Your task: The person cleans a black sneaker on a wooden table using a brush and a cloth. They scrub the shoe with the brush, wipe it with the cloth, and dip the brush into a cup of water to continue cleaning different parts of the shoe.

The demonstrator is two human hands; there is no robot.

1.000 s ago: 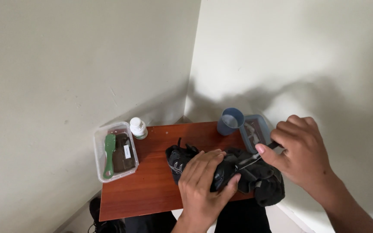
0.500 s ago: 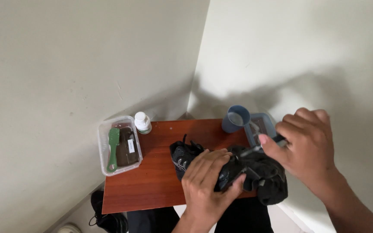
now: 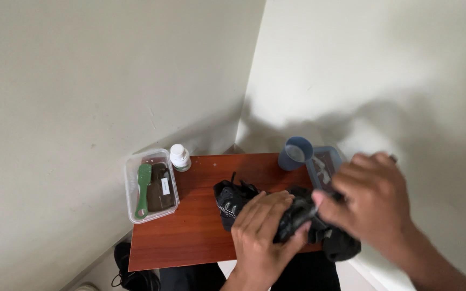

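Observation:
My left hand [image 3: 262, 231] grips a black shoe [image 3: 297, 221] over the near right part of a small red-brown table [image 3: 190, 237]. My right hand [image 3: 370, 202] is blurred and pinches something thin at the top of that shoe; what it holds is too blurred to tell apart. A second black shoe [image 3: 230, 198] with pale stitching lies on the table just left of my left hand.
A clear plastic box [image 3: 133, 188] with a green brush [image 3: 143, 188] and dark items sits at the table's left edge. A small white bottle [image 3: 179, 157] stands behind it. A blue cup [image 3: 295, 153] and a grey-blue container [image 3: 327, 161] stand at the back right. Walls close in on both sides.
My right hand has moved slightly and is now motion-blurred over the shoe. My left hand keeps its grip. The view has shifted a little to the left.

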